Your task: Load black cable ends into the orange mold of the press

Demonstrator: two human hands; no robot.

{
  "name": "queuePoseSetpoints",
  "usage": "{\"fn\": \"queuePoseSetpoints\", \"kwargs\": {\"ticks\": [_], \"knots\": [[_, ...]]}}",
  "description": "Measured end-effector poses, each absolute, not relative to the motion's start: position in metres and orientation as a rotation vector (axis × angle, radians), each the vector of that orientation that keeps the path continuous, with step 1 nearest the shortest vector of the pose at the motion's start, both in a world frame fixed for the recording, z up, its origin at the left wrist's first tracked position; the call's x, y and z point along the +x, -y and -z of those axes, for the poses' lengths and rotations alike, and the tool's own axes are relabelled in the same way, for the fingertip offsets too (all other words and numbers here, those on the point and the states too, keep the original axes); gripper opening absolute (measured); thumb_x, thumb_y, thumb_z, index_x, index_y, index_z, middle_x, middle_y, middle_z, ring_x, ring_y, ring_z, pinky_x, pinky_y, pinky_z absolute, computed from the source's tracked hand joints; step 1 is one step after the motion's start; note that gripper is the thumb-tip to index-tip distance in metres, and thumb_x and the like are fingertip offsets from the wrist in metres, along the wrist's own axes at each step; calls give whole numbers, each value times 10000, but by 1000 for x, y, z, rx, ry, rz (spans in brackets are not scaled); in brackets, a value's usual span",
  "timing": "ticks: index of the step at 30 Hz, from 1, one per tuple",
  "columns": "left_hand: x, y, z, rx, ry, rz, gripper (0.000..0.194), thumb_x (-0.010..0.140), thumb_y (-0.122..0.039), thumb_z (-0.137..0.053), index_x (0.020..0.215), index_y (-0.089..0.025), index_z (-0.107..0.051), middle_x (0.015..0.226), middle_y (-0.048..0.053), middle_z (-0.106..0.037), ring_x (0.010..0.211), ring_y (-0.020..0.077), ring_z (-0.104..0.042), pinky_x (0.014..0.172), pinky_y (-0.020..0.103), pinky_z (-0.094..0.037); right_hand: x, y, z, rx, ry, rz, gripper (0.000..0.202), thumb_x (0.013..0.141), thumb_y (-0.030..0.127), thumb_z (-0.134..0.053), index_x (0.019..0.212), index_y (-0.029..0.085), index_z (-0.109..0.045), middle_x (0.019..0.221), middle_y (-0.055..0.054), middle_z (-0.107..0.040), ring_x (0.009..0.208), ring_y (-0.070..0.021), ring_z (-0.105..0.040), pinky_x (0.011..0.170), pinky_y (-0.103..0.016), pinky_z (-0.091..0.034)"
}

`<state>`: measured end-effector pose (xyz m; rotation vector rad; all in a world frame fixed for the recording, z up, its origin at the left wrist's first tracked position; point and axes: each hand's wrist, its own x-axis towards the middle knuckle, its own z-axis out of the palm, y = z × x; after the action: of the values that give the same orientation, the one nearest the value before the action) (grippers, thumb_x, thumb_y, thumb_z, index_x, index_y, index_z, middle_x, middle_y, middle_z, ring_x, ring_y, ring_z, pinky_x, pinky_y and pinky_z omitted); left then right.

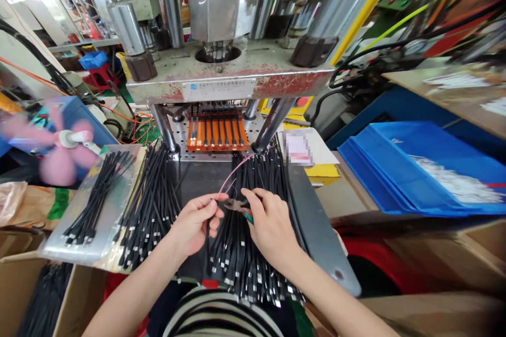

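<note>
My left hand is closed on a black cable, pinched between thumb and fingers. A thin pink strand rises from these fingers and curves up to the right. In my right hand are small cutting pliers with green handles, their jaws close to the left fingertips and the base of the strand. Whether the jaws touch the strand I cannot tell. Beneath both hands lies a thick bundle of black cables with shiny metal plugs.
A press stands ahead, an orange mold holding several black cables under it. More cable bundles lie at left, beside a spinning pink fan. Blue bins with white pieces stand at right; a cardboard box sits lower left.
</note>
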<state>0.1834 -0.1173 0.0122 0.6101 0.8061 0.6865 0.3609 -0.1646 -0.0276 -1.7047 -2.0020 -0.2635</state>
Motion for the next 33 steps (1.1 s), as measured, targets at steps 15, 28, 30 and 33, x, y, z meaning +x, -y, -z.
{"fn": "queuePoseSetpoints", "kwargs": {"ticks": [15,28,30,33], "knots": [[191,124,-27,181,-674,-649,209,887,-129,-533,1041,-78,-665,644,3,-500,433,-8,-409,334,36,-297,352,165,25,-1820,2045,532,192,909,157,-455,1028,145,-605,898,-107,-565,770,-222,-449,672,-333,-284],[193,123,-17,366,-796,-778,232,674,-93,-758,895,-53,-702,681,29,-576,531,31,-504,447,99,-413,368,158,30,-1763,2020,350,259,898,115,-416,1109,140,-565,1034,-127,-543,861,-236,-452,721,-336,-329],[195,123,-17,352,-850,-791,201,688,-81,-737,886,-68,-705,684,32,-600,521,36,-530,467,112,-452,366,159,28,-1773,2026,394,268,910,143,-430,1149,135,-550,1070,-137,-527,875,-243,-441,742,-350,-332],[198,123,-19,320,-900,-809,145,716,-59,-701,860,-81,-701,673,31,-620,503,39,-549,483,123,-485,364,160,28,-1785,2023,438,265,920,166,-443,1163,136,-546,1082,-136,-526,881,-242,-438,757,-351,-331]]}}
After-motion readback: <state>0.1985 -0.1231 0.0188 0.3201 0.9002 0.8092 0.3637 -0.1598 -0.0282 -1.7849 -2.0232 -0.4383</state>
